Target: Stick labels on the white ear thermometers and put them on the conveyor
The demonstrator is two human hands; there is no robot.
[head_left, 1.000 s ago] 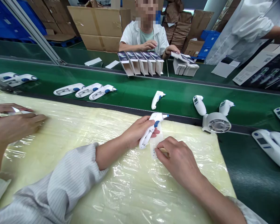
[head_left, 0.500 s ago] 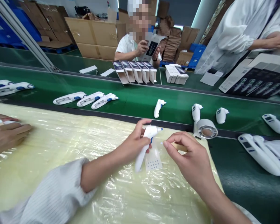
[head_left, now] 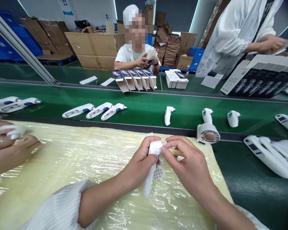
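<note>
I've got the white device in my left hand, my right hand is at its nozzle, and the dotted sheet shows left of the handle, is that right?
Not quite: in the head view, the dotted sheet shows right of the handle. The rest holds: the white device is in your left hand, and your right hand is at its nozzle.

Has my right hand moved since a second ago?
Yes. Your right hand has moved away from you, nearer the dark rail: from the dotted sheet to the head of the white device.
</note>
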